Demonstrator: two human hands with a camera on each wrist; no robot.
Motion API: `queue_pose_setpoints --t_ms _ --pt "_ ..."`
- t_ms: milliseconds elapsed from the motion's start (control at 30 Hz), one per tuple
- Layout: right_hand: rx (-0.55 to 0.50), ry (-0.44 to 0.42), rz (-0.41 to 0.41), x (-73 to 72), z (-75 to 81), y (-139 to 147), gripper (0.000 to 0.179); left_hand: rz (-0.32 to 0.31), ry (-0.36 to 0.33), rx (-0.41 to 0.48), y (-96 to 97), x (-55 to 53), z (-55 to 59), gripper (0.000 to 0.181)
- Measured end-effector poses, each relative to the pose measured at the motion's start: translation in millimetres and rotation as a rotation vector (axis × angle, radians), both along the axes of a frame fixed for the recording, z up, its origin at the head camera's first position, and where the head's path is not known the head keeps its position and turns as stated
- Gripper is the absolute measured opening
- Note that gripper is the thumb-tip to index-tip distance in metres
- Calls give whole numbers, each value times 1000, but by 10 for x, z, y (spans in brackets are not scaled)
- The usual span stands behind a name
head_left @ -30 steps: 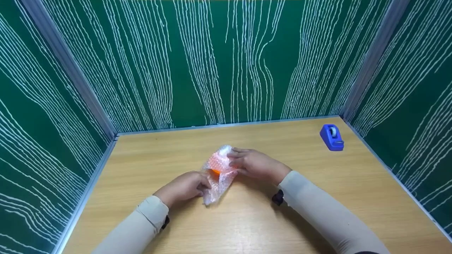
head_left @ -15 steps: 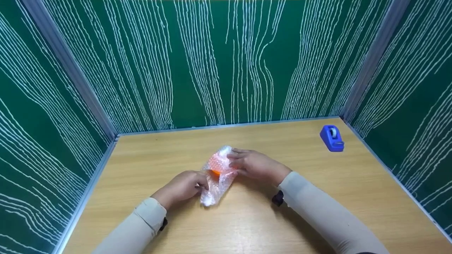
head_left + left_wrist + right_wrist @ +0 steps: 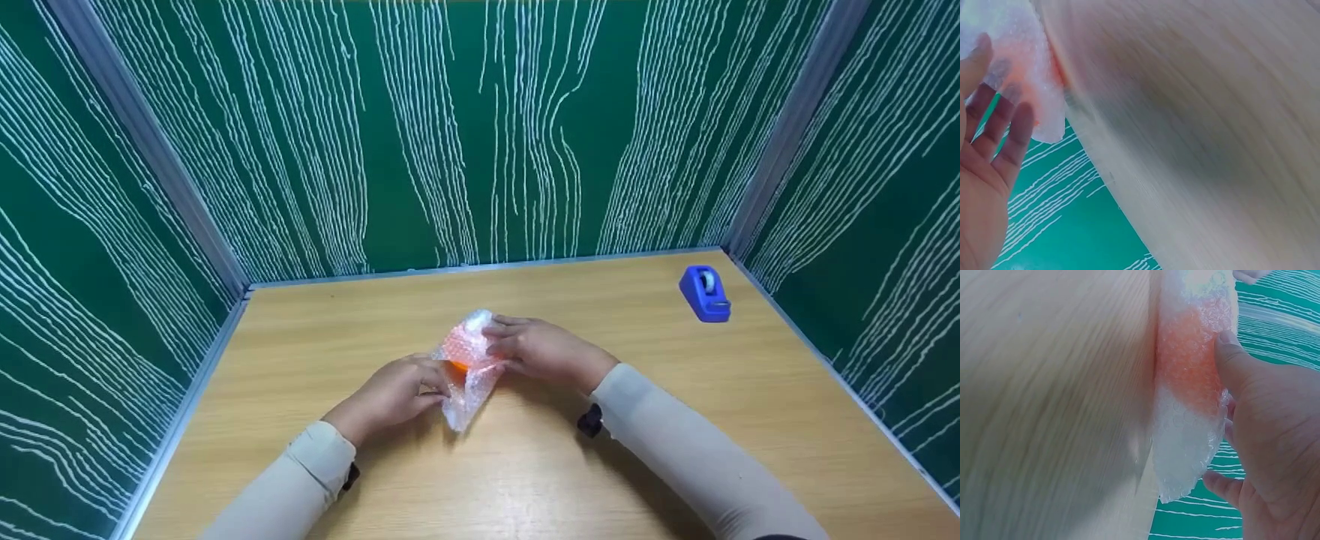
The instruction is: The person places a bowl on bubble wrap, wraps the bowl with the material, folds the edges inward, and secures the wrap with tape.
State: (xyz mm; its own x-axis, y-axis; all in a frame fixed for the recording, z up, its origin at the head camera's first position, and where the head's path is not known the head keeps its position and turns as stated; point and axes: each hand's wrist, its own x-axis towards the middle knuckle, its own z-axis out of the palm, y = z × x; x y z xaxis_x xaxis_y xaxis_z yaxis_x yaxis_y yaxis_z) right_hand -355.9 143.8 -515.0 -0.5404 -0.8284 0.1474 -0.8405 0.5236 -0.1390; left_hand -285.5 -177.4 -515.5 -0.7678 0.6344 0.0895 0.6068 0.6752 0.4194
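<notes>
A piece of bubble wrap lies folded around an orange object on the table, mid-view from the head. Only a strip of the orange object shows bare at the fold; its kind is hidden. My left hand pinches the wrap's loose flap on the near left side. In the left wrist view, the fingertips of the left hand show through the translucent wrap. On the far right side my right hand holds the bundle. The right wrist view has the thumb of the right hand against the wrap's edge.
A blue tape dispenser with a roll in it stands at the back right of the wooden table. Green panels with white wavy lines enclose the back and sides, joined by grey metal posts.
My left hand drew slightly left with the near flap, then came back right, and the flap's near end shifted with it. My right hand has stayed in place on the bundle.
</notes>
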Motion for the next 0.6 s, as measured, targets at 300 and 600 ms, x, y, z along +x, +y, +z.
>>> queue_pose_setpoints --t_ms 300,600 --pt "17 -8 -6 -9 0 7 38 76 53 121 111 -38 16 14" --pt "13 -4 -8 -25 -7 3 37 196 -3 301 238 -161 -8 17"
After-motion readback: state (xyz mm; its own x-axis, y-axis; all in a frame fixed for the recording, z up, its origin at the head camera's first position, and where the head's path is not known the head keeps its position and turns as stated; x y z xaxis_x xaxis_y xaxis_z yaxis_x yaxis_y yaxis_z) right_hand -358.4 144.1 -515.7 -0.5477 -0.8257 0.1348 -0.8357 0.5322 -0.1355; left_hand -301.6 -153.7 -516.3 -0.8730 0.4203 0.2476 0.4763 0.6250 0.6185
